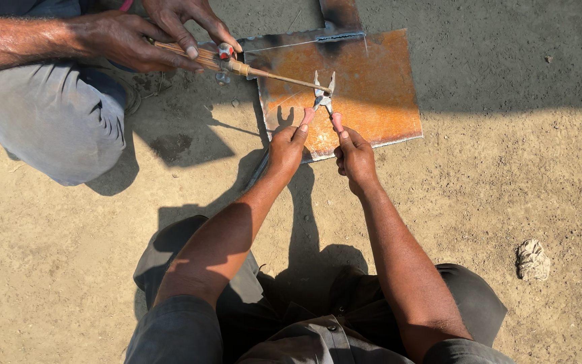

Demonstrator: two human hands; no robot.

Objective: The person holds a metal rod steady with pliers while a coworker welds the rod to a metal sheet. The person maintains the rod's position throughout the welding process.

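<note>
We reach forward with both bare forearms, sleeves pushed up past the elbows, knees spread low beneath us. Our left hand (285,147) is curled closed, thumb stretched ahead and pressing along one grip. Our right hand (354,156) sits just beside it, fingers folded under, thumb laid forward on the other grip. The wrists angle inward, the two hands near each other but apart.

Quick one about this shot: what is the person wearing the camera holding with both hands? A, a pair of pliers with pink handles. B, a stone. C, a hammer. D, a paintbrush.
A: the left hand and right hand each grip one pink handle of the pliers, whose open jaws meet the tip of a co-worker's torch over the rusty metal sheet.
</note>
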